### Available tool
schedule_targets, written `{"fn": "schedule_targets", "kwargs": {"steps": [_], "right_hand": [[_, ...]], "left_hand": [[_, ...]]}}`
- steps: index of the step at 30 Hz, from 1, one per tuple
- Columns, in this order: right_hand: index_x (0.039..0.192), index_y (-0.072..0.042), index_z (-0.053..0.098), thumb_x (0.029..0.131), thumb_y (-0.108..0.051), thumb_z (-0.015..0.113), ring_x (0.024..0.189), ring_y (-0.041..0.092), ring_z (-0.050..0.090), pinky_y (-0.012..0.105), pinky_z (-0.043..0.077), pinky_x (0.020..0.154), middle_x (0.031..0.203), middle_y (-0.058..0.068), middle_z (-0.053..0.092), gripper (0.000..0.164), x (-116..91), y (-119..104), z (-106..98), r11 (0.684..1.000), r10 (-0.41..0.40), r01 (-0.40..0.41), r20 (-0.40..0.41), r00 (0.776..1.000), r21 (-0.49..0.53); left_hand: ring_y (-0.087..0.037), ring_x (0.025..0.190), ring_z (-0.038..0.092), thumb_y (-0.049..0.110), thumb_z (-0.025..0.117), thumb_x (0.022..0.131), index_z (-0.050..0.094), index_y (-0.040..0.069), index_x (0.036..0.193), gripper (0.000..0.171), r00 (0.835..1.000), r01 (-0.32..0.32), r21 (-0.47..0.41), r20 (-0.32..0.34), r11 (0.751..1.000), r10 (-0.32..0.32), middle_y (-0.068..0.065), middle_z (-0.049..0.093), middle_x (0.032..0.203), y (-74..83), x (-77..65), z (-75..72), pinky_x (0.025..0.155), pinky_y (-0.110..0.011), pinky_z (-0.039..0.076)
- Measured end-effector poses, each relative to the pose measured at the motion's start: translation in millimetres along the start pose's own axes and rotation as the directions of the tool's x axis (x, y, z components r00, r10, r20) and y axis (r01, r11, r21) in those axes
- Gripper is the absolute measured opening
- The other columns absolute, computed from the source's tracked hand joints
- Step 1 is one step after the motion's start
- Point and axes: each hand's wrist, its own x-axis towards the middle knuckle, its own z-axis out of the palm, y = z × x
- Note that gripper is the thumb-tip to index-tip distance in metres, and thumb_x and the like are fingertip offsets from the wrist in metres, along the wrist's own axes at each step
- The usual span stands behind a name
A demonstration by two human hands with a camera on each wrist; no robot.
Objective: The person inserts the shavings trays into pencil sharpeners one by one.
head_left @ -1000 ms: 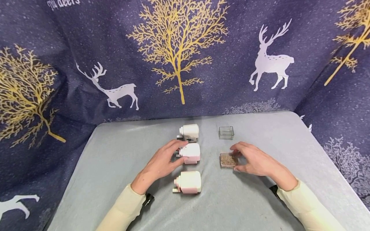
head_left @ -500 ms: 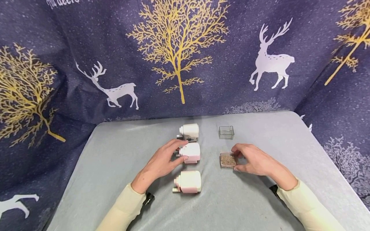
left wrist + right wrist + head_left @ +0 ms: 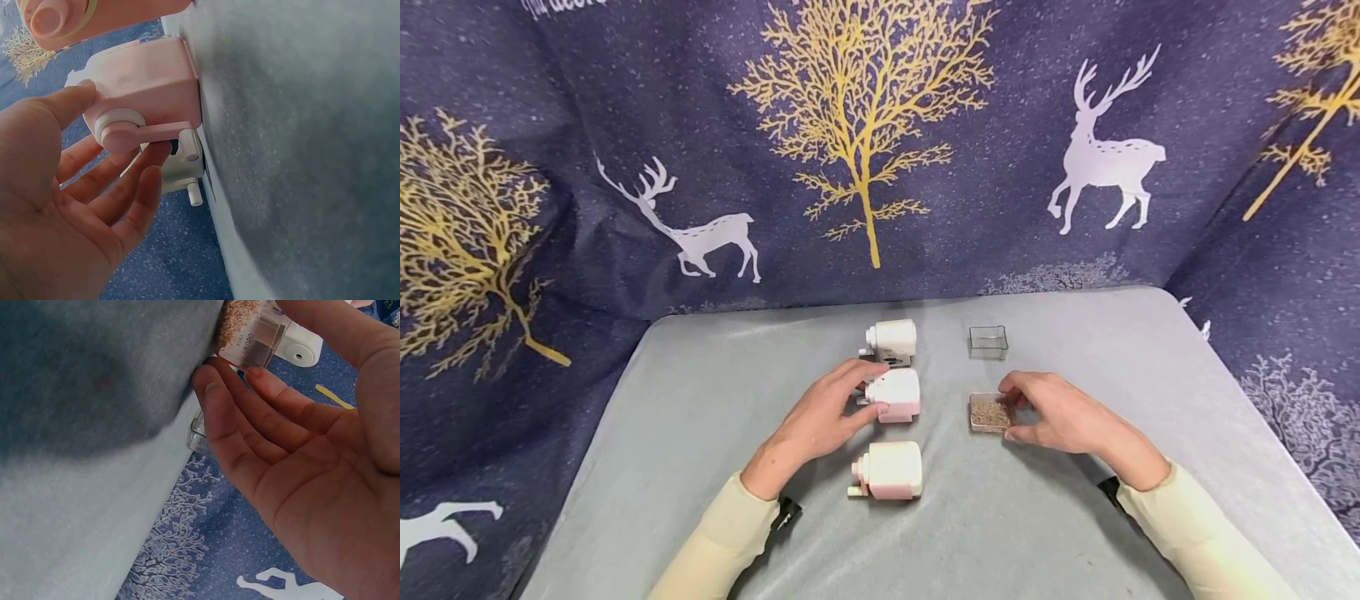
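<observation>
With thumb and fingers on opposite sides, my left hand [image 3: 820,417] holds the middle pink-and-white crank pencil sharpener [image 3: 901,393]. Its crank [image 3: 159,132] shows below my thumb in the left wrist view. My right hand [image 3: 1063,414] grips the right end of a small clear shavings drawer [image 3: 987,430], thumb on the near side and fingers on the far side. Brown shavings [image 3: 989,413] lie in that drawer, which rests on the table. The right wrist view shows the clear drawer wall [image 3: 267,339] with printed lettering; part of it is hidden by my hand.
A white crank sharpener [image 3: 895,335] stands behind the held one, and a cream-and-pink sharpener [image 3: 891,471] stands in front. Another clear drawer [image 3: 988,352] sits farther back on the grey table [image 3: 745,350]. A dark patterned cloth [image 3: 970,250] hangs behind the table.
The drawer with shavings has shifted very slightly left with my right hand. My left hand stays on the middle sharpener.
</observation>
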Motion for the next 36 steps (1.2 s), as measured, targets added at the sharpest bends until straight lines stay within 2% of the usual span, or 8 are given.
{"fn": "schedule_targets", "kwargs": {"steps": [10,17,23,31,36], "right_hand": [[0.113,-0.003,0.061,0.071,-0.022,0.084,0.086,0.016,0.062,0.036,0.054,0.078,0.096,0.002,0.066,0.051,4,-1,1,1.000,-0.003,0.003,0.006,1.000,-0.003],[0.111,-0.002,0.062,0.071,-0.023,0.084,0.085,0.016,0.062,0.035,0.054,0.077,0.095,0.001,0.066,0.051,6,-4,2,0.999,-0.031,0.031,-0.013,0.999,-0.015],[0.113,-0.002,0.062,0.073,-0.025,0.083,0.086,0.014,0.061,0.034,0.054,0.078,0.098,0.002,0.066,0.051,9,-7,2,1.000,-0.021,0.021,0.000,1.000,-0.023],[0.115,0.000,0.061,0.074,-0.025,0.083,0.086,0.015,0.062,0.033,0.054,0.078,0.100,0.004,0.066,0.053,15,-9,4,0.999,-0.034,0.034,0.016,0.999,-0.009],[0.115,0.001,0.061,0.074,-0.025,0.083,0.087,0.015,0.062,0.033,0.054,0.079,0.101,0.005,0.066,0.053,18,-10,4,0.999,-0.039,0.039,0.021,0.999,0.004]], "left_hand": [[-0.007,0.112,0.052,0.042,0.061,0.095,0.046,0.028,0.145,0.054,1.000,0.006,-0.002,0.024,1.000,-0.006,0.015,0.047,0.135,-1.3,-0.8,-0.5,0.091,-0.037,0.049],[-0.007,0.112,0.053,0.041,0.063,0.095,0.045,0.031,0.144,0.054,1.000,0.003,-0.004,0.012,1.000,-0.003,0.016,0.047,0.135,-0.8,-1.3,-0.9,0.091,-0.036,0.049],[-0.006,0.112,0.053,0.040,0.064,0.094,0.045,0.034,0.144,0.054,1.000,-0.001,-0.002,0.000,1.000,0.001,0.018,0.047,0.133,-2.0,-1.9,0.1,0.091,-0.033,0.049],[-0.010,0.113,0.054,0.041,0.062,0.095,0.046,0.028,0.145,0.054,1.000,-0.013,-0.009,0.009,1.000,0.013,0.015,0.048,0.135,-2.5,-2.3,0.0,0.092,-0.037,0.049],[-0.009,0.114,0.052,0.042,0.061,0.095,0.045,0.031,0.145,0.054,1.000,-0.001,-0.009,0.018,1.000,0.001,0.016,0.047,0.135,-2.2,-2.2,-0.7,0.092,-0.037,0.049]]}}
